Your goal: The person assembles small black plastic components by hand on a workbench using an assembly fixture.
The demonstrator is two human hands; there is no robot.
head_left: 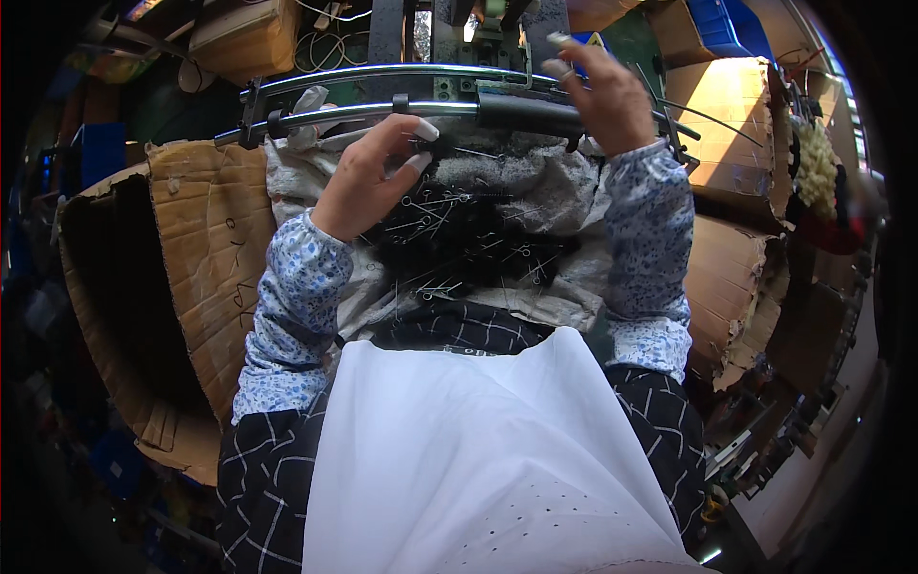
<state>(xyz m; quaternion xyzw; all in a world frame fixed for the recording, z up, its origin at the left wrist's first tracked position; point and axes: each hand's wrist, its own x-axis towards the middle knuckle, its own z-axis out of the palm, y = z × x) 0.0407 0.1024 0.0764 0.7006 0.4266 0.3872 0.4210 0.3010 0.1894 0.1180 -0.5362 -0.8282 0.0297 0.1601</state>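
My left hand (368, 182) is over the upper left of a pale woven sheet (287, 182). Its thumb and forefinger wear white finger covers and curve apart, with nothing visible between them. My right hand (612, 100) is raised beside the machine (469, 57), above the right part of the front rail. White covers are on its fingertips too, which stand apart; I see nothing held there. Below my hands, a dark patch (459, 234) on the sheet carries several thin metal pins (435, 212), some with looped ends.
Two curved metal rails (354, 113) cross in front of the machine, the nearer with a black sleeve (526, 112). An open cardboard box (215, 277) stands at left. More cardboard boxes (722, 124) are at right, with a blue bin (732, 29) behind. A coiled white cable (320, 48) lies at back.
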